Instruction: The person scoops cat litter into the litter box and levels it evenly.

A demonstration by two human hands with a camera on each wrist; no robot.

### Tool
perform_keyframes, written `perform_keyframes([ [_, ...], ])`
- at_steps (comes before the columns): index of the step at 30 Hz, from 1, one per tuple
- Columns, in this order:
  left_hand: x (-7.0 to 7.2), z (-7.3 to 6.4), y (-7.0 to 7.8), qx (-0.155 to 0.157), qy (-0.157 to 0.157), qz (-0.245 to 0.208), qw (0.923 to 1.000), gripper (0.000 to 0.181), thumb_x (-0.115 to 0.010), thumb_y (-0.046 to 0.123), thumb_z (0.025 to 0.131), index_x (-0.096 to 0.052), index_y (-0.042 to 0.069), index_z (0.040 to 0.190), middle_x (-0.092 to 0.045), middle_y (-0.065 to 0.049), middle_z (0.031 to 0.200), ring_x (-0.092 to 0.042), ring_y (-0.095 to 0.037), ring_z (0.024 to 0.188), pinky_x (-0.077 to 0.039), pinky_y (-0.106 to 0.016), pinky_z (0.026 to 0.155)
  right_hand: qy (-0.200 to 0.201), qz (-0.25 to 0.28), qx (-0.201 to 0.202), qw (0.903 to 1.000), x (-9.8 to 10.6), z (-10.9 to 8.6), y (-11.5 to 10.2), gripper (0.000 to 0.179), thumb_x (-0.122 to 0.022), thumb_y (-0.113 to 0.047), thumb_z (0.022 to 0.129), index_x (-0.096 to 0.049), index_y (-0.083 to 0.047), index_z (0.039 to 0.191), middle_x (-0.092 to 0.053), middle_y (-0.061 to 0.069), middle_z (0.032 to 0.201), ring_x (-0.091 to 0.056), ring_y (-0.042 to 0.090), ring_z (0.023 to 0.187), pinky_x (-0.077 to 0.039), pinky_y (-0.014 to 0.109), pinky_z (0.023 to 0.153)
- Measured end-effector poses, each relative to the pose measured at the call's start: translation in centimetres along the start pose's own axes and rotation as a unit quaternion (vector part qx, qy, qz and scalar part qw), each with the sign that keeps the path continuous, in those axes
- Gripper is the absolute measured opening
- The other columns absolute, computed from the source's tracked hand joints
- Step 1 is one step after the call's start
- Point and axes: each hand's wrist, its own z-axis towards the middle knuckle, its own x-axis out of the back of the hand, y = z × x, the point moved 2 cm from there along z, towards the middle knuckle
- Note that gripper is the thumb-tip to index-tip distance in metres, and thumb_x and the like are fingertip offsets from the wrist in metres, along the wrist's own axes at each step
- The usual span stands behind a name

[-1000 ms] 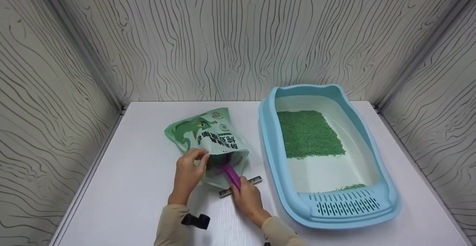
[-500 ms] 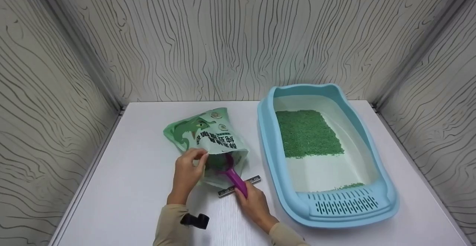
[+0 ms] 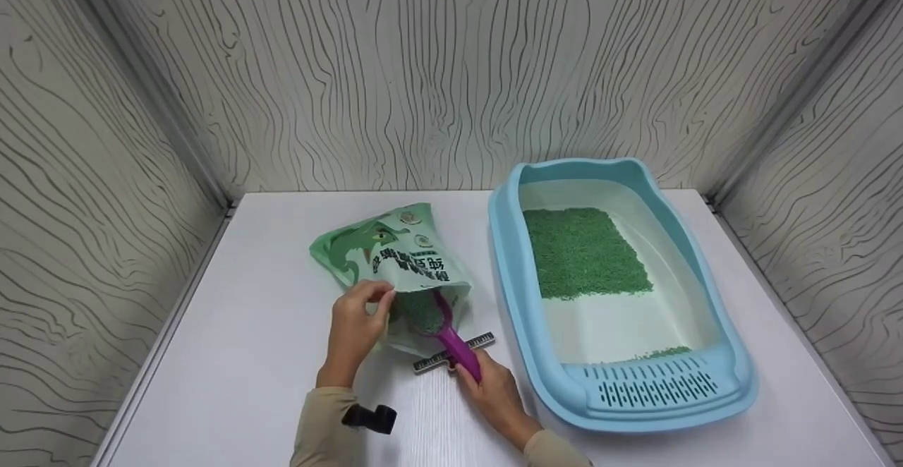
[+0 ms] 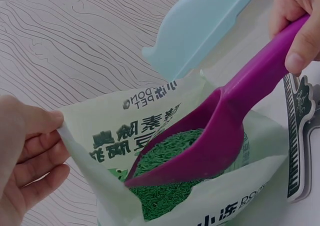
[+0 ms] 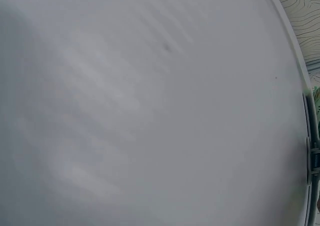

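My left hand (image 3: pixel 358 326) pinches the edge of the open mouth of a green and white litter bag (image 3: pixel 416 241), which lies on the table. A purple scoop (image 4: pixel 225 131) sits partly inside the bag's mouth, loaded with green litter pellets (image 4: pixel 167 148). Its handle is gripped by my right hand (image 3: pixel 496 393), to the right of the bag. More pellets show inside the bag beneath the scoop in the left wrist view. The right wrist view shows mostly a blank pale surface, with neither hand nor scoop clearly visible.
A light blue litter box (image 3: pixel 511 298) stands to the right, with a patch of green pellets (image 3: pixel 585 252) at its far end and a slotted front step. A black toothed clip (image 3: pixel 430 363) lies under the scoop handle. Patterned walls enclose the white table (image 3: pixel 233 326).
My right hand has drawn the scoop back toward me and to the right, so its pellet-filled bowl now shows at the bag's mouth. My left hand stays in place on the bag edge.
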Motion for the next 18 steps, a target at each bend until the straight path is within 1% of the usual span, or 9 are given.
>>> perform_keyframes([
  [4,-0.02,0.02,-0.03,0.0,0.001,0.0,1.0,0.005,-0.073,0.002,0.082,-0.071,0.005,0.086,-0.071,-0.005,0.079,-0.067,-0.017,0.073,-0.058,-0.03,0.068,-0.029,0.003,-0.027,0.9992,0.07,0.01,0.06,0.02,-0.063,-0.027,0.093,-0.058,-0.008,0.095,-0.062,-0.001,0.076,-0.043,0.0,0.064,-0.035,0.016,0.053],
  [8,-0.03,0.03,0.0,0.006,-0.001,0.001,1.0,0.004,-0.072,0.003,0.083,-0.07,0.004,0.086,-0.071,-0.006,0.08,-0.067,-0.017,0.073,-0.058,-0.03,0.068,-0.038,0.006,-0.035,0.9987,0.3,0.02,0.01,0.021,-0.063,-0.028,0.093,-0.058,-0.007,0.095,-0.062,-0.001,0.076,-0.042,0.0,0.064,-0.035,0.016,0.053],
  [13,-0.03,0.04,0.05,0.013,-0.004,0.001,0.9999,0.005,-0.073,0.003,0.082,-0.071,0.004,0.087,-0.071,-0.006,0.08,-0.067,-0.017,0.074,-0.058,-0.03,0.068,-0.038,0.005,-0.036,0.9986,0.59,-0.03,-0.1,0.021,-0.063,-0.027,0.093,-0.058,-0.007,0.095,-0.06,-0.001,0.075,-0.041,0.0,0.063,-0.035,0.015,0.053],
  [18,-0.13,-0.03,-0.04,0.009,-0.001,0.005,1.0,0.005,-0.073,0.003,0.082,-0.071,0.004,0.087,-0.071,-0.006,0.081,-0.067,-0.018,0.073,-0.058,-0.031,0.068,-0.011,-0.004,-0.01,0.9999,0.85,-0.23,-0.11,0.019,-0.066,-0.023,0.091,-0.058,-0.005,0.091,-0.062,0.0,0.072,-0.044,0.0,0.062,-0.037,0.017,0.051],
])
